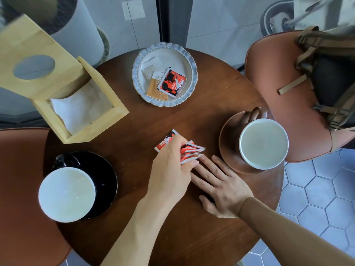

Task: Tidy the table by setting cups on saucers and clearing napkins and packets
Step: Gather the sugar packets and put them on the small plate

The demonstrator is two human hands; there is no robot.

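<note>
My left hand (171,167) is closed on a bunch of red, white and black packets (189,150) at the middle of the round wooden table (138,127). My right hand (221,187) lies flat on the table beside it, fingers spread, fingertips touching the packets' lower edge. A black cup (67,194) stands on a black saucer (107,181) at the near left. A brown cup (263,144) stands on a brown saucer (228,148) at the right. A scalloped grey plate (190,62) at the far side holds three packets (171,81).
An open wooden tissue box (57,77) holding white napkins stands at the far left of the table. A brown chair with a backpack (326,73) is at the right, another brown chair seat (21,189) at the near left. Hexagon floor tiles show at the lower right.
</note>
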